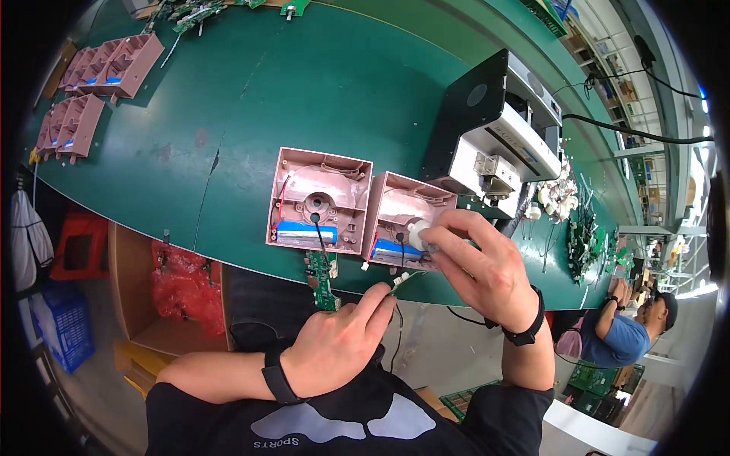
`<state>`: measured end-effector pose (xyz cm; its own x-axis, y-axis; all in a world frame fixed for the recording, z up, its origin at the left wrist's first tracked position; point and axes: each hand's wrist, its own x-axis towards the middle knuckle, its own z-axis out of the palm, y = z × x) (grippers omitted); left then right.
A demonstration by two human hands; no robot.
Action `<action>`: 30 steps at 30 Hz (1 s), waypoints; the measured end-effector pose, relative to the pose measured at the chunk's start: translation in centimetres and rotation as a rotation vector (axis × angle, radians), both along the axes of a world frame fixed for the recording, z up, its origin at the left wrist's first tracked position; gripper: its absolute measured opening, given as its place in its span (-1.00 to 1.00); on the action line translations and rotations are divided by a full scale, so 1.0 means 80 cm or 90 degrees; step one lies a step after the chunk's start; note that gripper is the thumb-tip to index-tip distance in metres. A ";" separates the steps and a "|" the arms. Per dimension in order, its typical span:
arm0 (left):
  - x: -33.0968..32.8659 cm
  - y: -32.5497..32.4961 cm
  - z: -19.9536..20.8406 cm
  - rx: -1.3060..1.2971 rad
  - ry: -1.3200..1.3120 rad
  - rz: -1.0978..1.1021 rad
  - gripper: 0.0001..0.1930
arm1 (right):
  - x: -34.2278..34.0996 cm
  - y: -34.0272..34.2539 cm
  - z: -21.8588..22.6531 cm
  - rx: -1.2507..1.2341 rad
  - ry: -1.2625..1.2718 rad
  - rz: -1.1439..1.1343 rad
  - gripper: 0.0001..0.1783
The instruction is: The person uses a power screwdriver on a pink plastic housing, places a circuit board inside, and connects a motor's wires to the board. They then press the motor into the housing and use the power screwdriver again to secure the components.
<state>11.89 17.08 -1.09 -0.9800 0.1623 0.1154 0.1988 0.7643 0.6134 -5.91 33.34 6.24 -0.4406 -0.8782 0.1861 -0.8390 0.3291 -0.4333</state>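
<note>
Two open pink plastic housings sit side by side near the table's front edge. The left housing (334, 185) holds a blue battery (306, 232), and its black wire runs down to a green circuit board (322, 287) at the edge. Inside the right housing (403, 204) lies another blue battery (391, 251). Over this one, my right hand (490, 275) pinches a small white round plastic part (417, 232). My left hand (334, 343) has its fingertips closed on a second green circuit board (404, 282), partly hidden, just below the right housing.
A black and silver machine (471, 144) stands behind on the right, beside piles of white parts (559, 199) and green boards (584, 239). More pink housings (125, 70) are at far left. Below the edge is a cardboard box with red plastic (186, 292). A person (627, 334) works at right.
</note>
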 end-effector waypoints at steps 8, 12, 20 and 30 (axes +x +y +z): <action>-0.006 -0.012 0.010 0.151 -0.049 -0.007 -0.59 | -0.008 -0.013 0.003 0.068 0.036 0.100 -0.52; -0.004 -0.011 0.008 0.156 -0.047 0.001 -0.58 | -0.008 -0.018 0.009 0.100 0.057 0.144 -0.51; -0.003 -0.011 0.006 0.162 -0.039 -0.004 -0.59 | -0.007 -0.021 0.001 0.153 0.144 0.140 -0.52; -0.003 -0.011 0.008 0.164 -0.045 -0.024 -0.57 | 0.015 0.002 0.008 0.142 0.279 0.139 -0.51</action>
<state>11.64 16.19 -0.43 -0.9808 0.1737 0.0888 0.1742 0.5743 0.7999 -4.71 33.54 6.91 -0.1665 -0.9798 0.1105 -0.9847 0.1711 0.0336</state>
